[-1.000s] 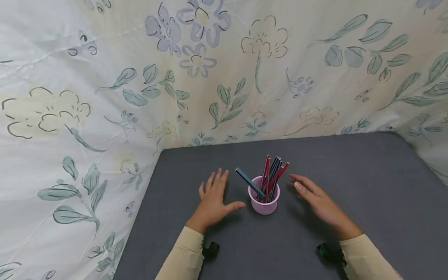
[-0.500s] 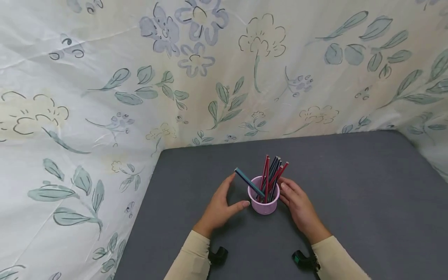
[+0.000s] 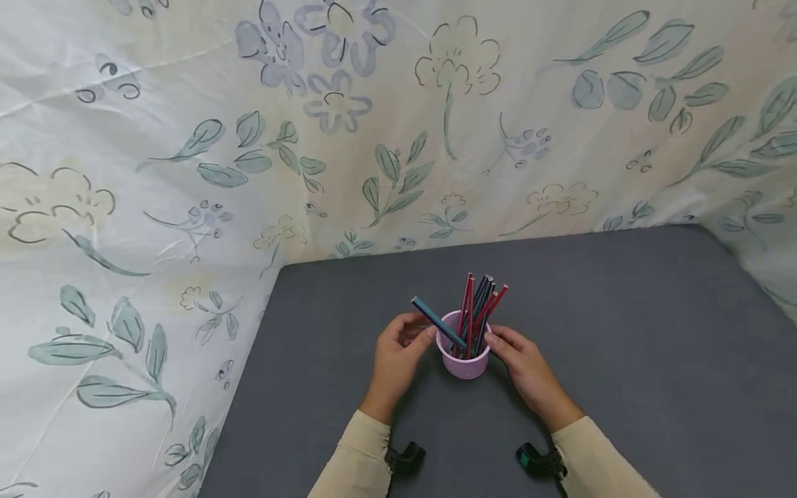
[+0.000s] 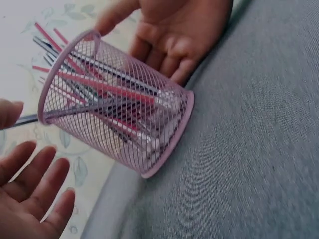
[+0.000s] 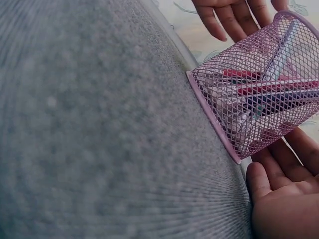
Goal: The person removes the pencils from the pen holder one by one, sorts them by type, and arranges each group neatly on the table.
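A pink mesh pencil cup stands upright on the grey tabletop, filled with red and dark pencils. One teal-and-dark pencil leans out over the left rim. My right hand holds the cup from the right, thumb at the rim and fingers curled along the far side. In the left wrist view its thumb lies close on the rim. My left hand is at the left, thumb and forefinger on either side of the leaning pencil; the other fingers are spread, apart from the cup.
The grey tabletop extends around the cup, mostly to the right. A floral cloth hangs behind it and down the left side. Black wrist devices sit below both hands.
My left hand has come right and its fingers have drawn in near the leaning pencil. My right hand has moved left from apart to the cup. The cup stays on the table.
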A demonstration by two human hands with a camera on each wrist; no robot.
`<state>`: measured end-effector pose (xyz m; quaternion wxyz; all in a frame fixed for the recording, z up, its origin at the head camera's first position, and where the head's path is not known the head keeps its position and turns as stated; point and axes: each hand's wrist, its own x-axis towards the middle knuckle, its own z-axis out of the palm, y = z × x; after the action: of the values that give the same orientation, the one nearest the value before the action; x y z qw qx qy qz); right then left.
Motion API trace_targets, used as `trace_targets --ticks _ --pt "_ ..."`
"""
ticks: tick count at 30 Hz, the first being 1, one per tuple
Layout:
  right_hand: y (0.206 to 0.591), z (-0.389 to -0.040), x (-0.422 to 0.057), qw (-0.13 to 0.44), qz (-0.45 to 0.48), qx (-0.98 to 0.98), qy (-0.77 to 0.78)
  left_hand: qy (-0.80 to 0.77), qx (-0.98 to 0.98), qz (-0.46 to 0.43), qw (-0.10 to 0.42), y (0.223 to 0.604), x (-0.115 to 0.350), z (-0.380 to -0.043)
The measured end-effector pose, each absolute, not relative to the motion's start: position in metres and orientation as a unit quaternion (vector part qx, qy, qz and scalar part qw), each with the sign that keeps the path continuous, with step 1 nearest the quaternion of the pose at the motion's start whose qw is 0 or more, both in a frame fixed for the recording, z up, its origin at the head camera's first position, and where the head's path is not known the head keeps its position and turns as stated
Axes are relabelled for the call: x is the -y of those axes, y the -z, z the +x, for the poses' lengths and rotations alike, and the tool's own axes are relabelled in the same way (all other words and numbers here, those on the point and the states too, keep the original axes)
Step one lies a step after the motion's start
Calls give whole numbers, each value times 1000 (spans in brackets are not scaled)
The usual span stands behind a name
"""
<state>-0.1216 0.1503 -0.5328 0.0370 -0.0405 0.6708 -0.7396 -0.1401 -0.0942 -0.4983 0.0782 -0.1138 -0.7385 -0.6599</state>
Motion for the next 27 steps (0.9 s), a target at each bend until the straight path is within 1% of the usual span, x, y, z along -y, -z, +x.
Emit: trace_targets --ticks 8,14,27 --pt "531 -122 -149 33 -42 -666 744 658 736 -109 119 493 86 -147" --pt "530 -123 -149 42 -36 -653 756 646 743 -101 142 492 82 -151" --pt "533 -124 -150 38 -38 -647 761 652 733 -108 159 490 81 -151"
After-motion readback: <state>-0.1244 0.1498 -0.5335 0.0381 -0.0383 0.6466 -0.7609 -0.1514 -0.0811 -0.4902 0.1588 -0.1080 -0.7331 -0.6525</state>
